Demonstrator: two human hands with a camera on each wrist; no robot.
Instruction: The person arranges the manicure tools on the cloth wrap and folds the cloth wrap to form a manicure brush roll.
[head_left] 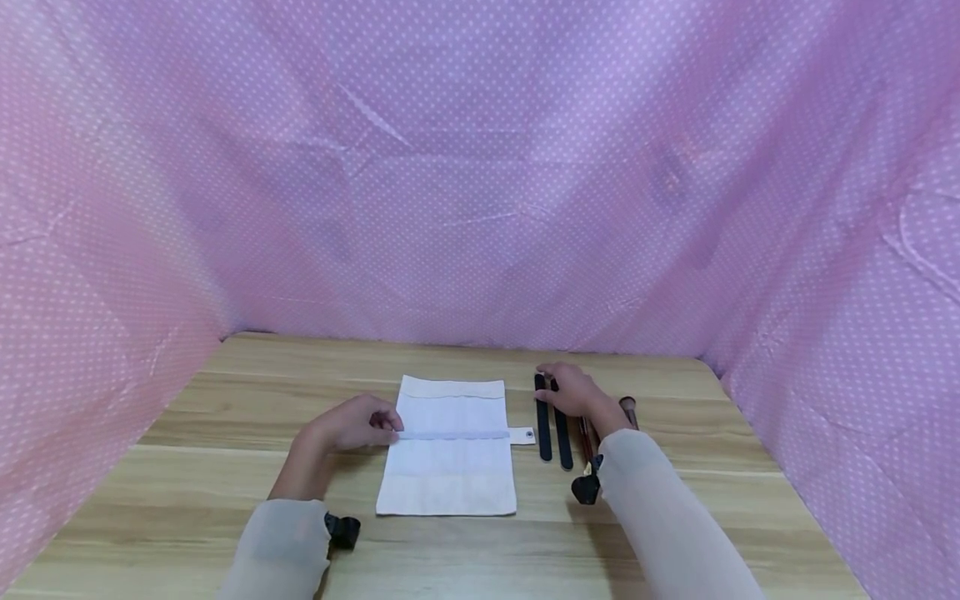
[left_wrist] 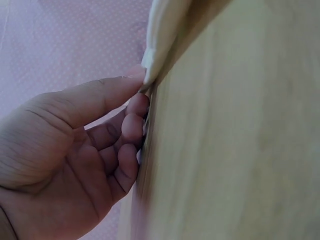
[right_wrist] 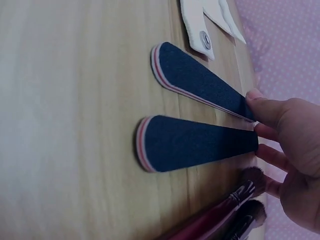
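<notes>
Evidently unrolled, a white cloth wrap [head_left: 450, 493] lies flat near the middle of a wood-grain table [head_left: 427, 562], its snap tab [head_left: 519, 436] pointing right. The person's left hand [head_left: 352, 423] pinches the wrap's left edge between thumb and fingertip, probably to steady the soft fabric. To the wrap's right, a left nail file [head_left: 543, 429] and a right nail file [head_left: 562, 437], both black, lie side by side with a small gap, perhaps spaced so each is easy to pick out. The right hand [head_left: 572, 390] bends over their far ends; thumb and index finger appear to grasp the left nail file, while whether other fingers touch its neighbour is unclear. Beyond lie makeup brushes [right_wrist: 212, 217], partly hidden in the head view
</notes>
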